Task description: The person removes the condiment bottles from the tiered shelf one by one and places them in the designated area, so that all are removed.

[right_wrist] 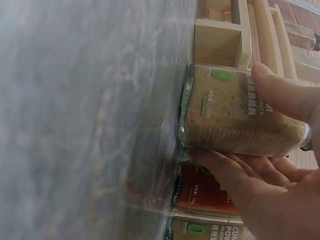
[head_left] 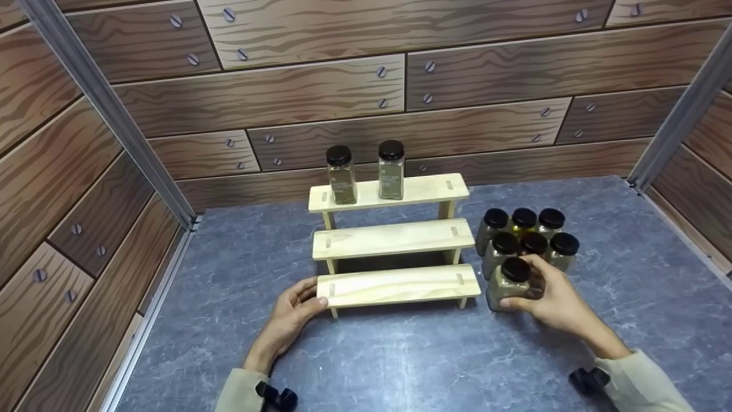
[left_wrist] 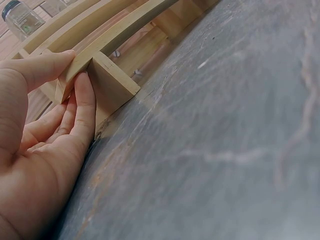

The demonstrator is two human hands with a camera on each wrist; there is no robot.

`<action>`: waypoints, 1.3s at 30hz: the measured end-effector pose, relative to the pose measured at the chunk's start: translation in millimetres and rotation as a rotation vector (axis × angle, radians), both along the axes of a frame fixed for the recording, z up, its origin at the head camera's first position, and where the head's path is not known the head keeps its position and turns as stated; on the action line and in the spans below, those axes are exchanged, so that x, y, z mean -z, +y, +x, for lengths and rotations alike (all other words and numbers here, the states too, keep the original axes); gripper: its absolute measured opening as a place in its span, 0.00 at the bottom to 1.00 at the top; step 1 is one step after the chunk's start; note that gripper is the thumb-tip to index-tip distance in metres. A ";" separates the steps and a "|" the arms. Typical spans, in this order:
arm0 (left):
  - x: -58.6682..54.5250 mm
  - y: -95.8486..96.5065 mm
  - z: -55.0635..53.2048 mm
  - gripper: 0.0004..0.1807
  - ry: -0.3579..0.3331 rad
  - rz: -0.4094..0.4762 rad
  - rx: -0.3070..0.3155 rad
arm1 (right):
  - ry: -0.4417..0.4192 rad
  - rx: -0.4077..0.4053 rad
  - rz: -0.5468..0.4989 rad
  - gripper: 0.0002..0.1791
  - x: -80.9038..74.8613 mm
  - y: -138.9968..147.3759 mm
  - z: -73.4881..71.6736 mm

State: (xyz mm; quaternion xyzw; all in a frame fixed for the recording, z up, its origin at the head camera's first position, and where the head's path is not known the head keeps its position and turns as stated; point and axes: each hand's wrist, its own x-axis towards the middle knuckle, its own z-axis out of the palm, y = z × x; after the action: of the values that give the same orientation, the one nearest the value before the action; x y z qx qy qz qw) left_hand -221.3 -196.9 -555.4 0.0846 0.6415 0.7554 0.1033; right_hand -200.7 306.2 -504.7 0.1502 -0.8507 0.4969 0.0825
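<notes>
A three-tier wooden spice rack (head_left: 394,286) stands mid-table. My left hand (head_left: 289,315) pinches the left end of its lowest step; in the left wrist view the thumb lies on top and the fingers are under the board (left_wrist: 112,42). To the rack's right, my right hand (head_left: 552,297) grips a black-capped glass spice jar (head_left: 506,286), thumb on one side and fingers on the other. Tan powder fills that jar (right_wrist: 225,110) in the right wrist view. Two more spice jars, one greenish-brown (head_left: 343,183) and one pale green (head_left: 391,180), stand on the top step.
Several black-capped jars are grouped behind the held one, among them a yellow one (head_left: 523,222). A jar of red powder (right_wrist: 202,189) is beside my right fingers. Wood-patterned walls (head_left: 343,120) enclose the grey marbled table (head_left: 389,360) at the back and sides.
</notes>
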 end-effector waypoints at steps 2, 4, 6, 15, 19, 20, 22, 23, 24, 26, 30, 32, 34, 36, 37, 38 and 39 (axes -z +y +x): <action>-0.2 0.0 0.0 0.39 0.002 0.004 0.001 | 0.005 0.010 0.027 0.39 -0.8 0.0 -0.3; 0.0 0.0 -0.2 0.39 0.002 0.006 -0.001 | 0.012 0.018 0.054 0.39 -1.5 0.2 -0.5; 0.5 -0.1 -0.2 0.39 -0.002 0.008 -0.004 | 0.025 0.031 0.087 0.39 -2.1 0.8 -0.5; 0.4 -0.1 -0.9 0.39 -0.006 0.008 0.006 | 0.043 0.064 0.154 0.40 -3.0 1.6 -0.2; 0.9 0.0 -1.0 0.39 0.000 -0.001 0.012 | 0.059 0.064 0.154 0.40 -2.3 1.4 0.0; 1.2 -0.1 -1.0 0.39 0.001 -0.004 0.012 | 0.065 0.061 0.154 0.40 -2.5 1.4 0.1; 1.4 0.0 -0.9 0.39 0.001 -0.006 0.011 | 0.072 0.055 0.148 0.40 -4.2 1.3 0.5; 1.3 0.0 -0.8 0.39 0.001 -0.006 0.010 | 0.073 0.051 0.141 0.40 -5.9 1.2 0.8; 1.2 0.0 -0.8 0.39 0.002 -0.007 0.010 | 0.071 0.043 0.131 0.40 -8.3 1.4 1.1; 1.1 -0.1 -1.0 0.39 0.002 -0.005 0.010 | 0.067 0.029 0.102 0.40 -14.9 1.2 1.6; 0.7 -0.6 -1.2 0.39 0.006 0.008 0.019 | 0.087 -0.005 0.049 0.39 -34.8 -0.6 1.4; 0.5 -0.6 -1.3 0.38 0.007 0.014 0.022 | 0.117 -0.022 0.035 0.38 -46.2 -2.2 0.8; 0.5 -0.5 -1.4 0.38 0.007 0.020 0.023 | 0.148 -0.035 0.022 0.37 -57.1 -4.0 -0.4; 0.6 -0.2 -1.5 0.39 0.004 0.021 0.022 | 0.173 -0.047 0.020 0.36 -67.0 -6.4 -1.7; 0.7 -0.1 -1.5 0.39 0.004 0.020 0.023 | 0.182 -0.051 0.022 0.35 -72.0 -8.1 -2.4; 0.7 0.0 -1.6 0.39 0.003 0.020 0.022 | 0.187 -0.052 0.026 0.34 -76.8 -10.1 -3.3; 0.7 0.2 -1.6 0.39 0.002 0.019 0.020 | 0.196 -0.053 0.028 0.34 -81.3 -12.6 -4.3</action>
State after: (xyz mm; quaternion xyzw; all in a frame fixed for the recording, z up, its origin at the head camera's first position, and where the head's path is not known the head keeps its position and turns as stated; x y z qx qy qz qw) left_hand -223.0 -196.7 -556.1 0.0928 0.6335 0.7603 0.1094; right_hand -205.1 293.6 -423.4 0.2217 -0.8410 0.4701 0.1499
